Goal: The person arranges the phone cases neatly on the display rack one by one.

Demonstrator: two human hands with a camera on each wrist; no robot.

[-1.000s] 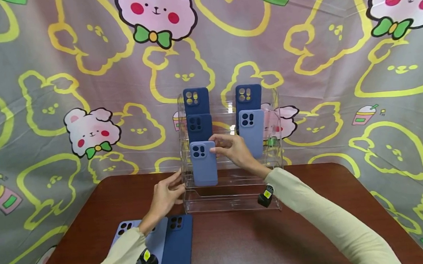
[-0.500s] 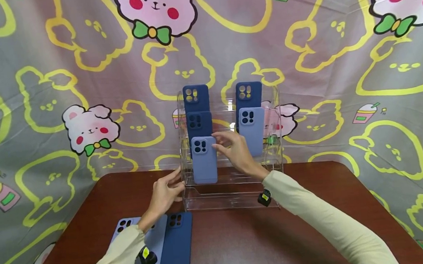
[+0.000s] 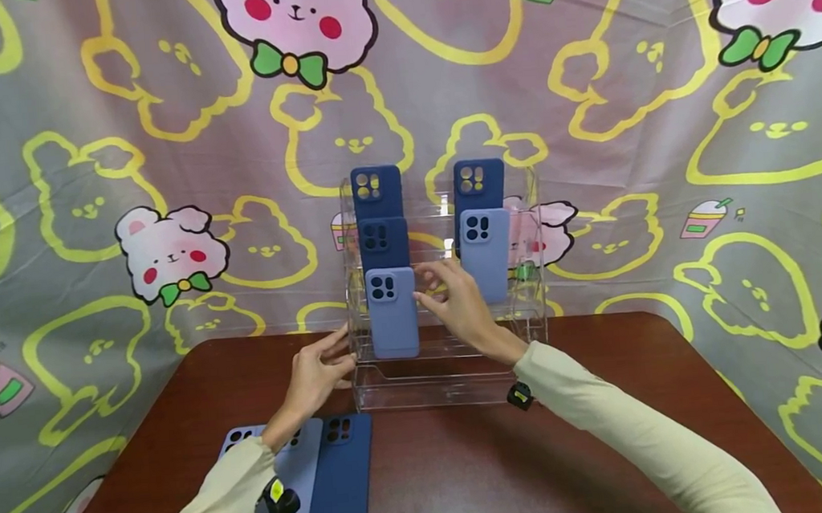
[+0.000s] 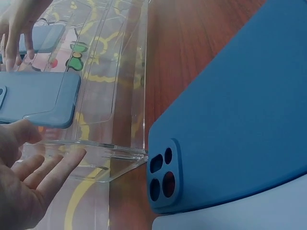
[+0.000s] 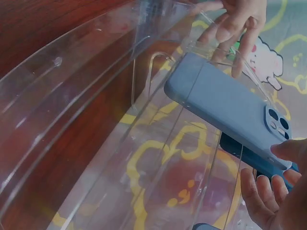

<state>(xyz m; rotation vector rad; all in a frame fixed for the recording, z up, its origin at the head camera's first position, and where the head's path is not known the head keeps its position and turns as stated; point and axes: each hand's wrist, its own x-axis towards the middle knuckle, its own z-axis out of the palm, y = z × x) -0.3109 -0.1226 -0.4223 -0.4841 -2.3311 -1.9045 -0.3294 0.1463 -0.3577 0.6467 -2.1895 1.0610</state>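
Note:
A light blue phone case (image 3: 394, 322) stands upright at the front left of a clear tiered display rack (image 3: 451, 391). Beside its right edge is my right hand (image 3: 460, 305), fingers loosely bent; the thumb tip overlaps the case's upper edge in the right wrist view, while the other fingers are spread below it. My left hand (image 3: 312, 377) rests with extended fingers against the rack's left side panel, thumb near the front edge. Behind the light case stand a dark blue case (image 3: 384, 238) and another dark blue case (image 3: 376, 185) on higher tiers.
On the rack's right side a light case (image 3: 489, 250) stands before a dark blue case (image 3: 479, 179). A dark blue case (image 3: 342, 479) lies on the brown table (image 3: 457, 478), next to light cases (image 3: 294, 483) partly under my left sleeve. A patterned curtain (image 3: 620, 248) hangs behind.
My right fingers have come away from the light case's upper right edge, leaving a small gap at the index finger. The case stays on its tier; the left hand keeps its place.

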